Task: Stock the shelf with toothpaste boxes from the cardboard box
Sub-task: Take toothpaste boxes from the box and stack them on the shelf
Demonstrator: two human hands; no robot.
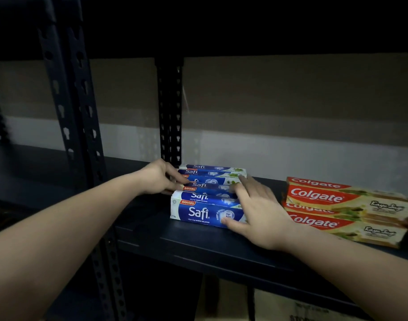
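On the dark shelf (pixel 198 242), a cluster of blue Safi toothpaste boxes (pixel 207 212) lies flat near the front edge, beside the rear upright post (pixel 170 112). The left hand (pixel 161 178) pinches the left end of a middle box with curled fingers, while the right hand (pixel 256 205) lies spread and flat over the right ends. Two red Colgate boxes (pixel 337 205) lie toward the shelf's right end, apart from the Safi cluster.

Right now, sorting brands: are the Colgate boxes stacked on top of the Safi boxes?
No, the Colgate boxes lie apart, right of the Safi boxes.
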